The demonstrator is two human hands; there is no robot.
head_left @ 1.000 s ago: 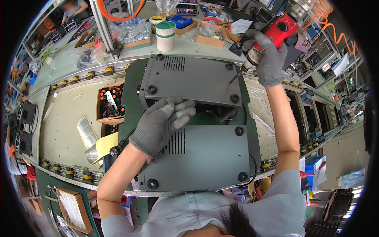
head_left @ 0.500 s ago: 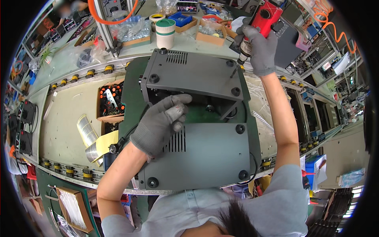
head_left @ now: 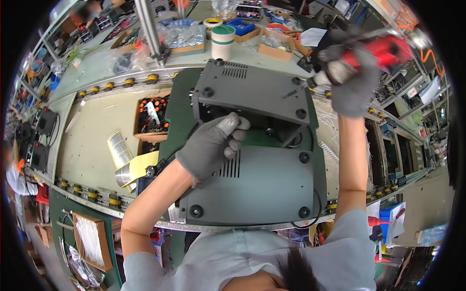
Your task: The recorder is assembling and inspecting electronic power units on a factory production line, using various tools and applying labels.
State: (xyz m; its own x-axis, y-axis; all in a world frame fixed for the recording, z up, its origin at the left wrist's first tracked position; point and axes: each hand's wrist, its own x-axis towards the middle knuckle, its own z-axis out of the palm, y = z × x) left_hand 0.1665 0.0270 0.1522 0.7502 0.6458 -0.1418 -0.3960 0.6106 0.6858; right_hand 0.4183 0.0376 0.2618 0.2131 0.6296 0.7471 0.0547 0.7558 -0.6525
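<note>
My right hand [head_left: 357,92], in a grey work glove, grips a red power screwdriver [head_left: 386,51], blurred by motion. Its bit points left and down, over the right end of the far grey metal casing [head_left: 257,89]. That casing rests with black round feet and vent slots upward, its near side open and dark. My left hand [head_left: 211,148], gloved too, hovers above the gap between the two casings with its fingers curled in. Whatever those fingers hold, if anything, is hidden. Nearest me lies a second grey casing [head_left: 262,189], also showing feet and slots.
Both casings sit on a green board [head_left: 182,102] on a roller conveyor [head_left: 92,194]. Left of it are a box of black and orange parts [head_left: 153,116] and a yellow-backed roll [head_left: 145,165]. Beyond stand a white tub with green lid [head_left: 223,43], parts boxes and a metal post [head_left: 148,29].
My right hand has swung the screwdriver to the right, tilting it from upright to nearly level. The left hand's fingers have curled in more. The whole view has shifted slightly.
</note>
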